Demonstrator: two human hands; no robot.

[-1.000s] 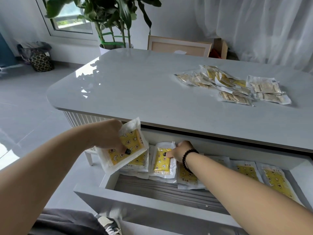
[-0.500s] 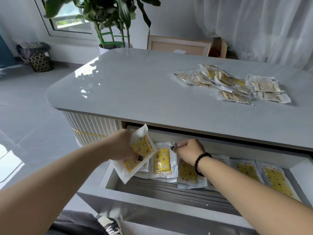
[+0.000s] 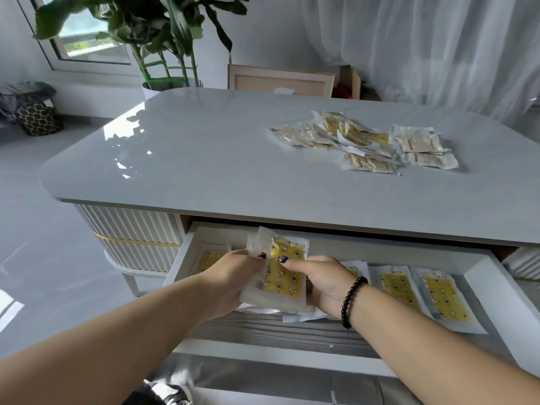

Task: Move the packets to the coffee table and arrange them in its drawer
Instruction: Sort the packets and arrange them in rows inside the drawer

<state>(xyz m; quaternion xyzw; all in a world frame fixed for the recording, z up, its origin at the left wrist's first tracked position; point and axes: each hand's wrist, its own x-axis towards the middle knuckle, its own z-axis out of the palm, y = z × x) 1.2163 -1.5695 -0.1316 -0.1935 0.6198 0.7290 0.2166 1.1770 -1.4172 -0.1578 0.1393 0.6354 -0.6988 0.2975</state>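
Fingers of my left hand [image 3: 230,276] and right hand [image 3: 324,283] both curl round one yellow packet [image 3: 285,280], thumbs pressed on its face, holding it just above the left half of the open drawer [image 3: 493,299].

Item, held packet: clear wrap, yellow printed insert, tilted slightly; a second clear wrapper seems to lie behind it in the left hand, though I cannot tell for certain.

Item, drawer stock: one packet [image 3: 207,260] at the left end, two more [image 3: 445,302] flat side by side toward the right end, others partly hidden under my hands.

Item, loose packets [image 3: 365,141]: a scattered heap on the bench [image 3: 204,159] toward its far right corner, well apart from the drawer.

Step in hand, as I judge it: arranging. Next move calls for laying this packet flat into the row, then reaching for the heap.
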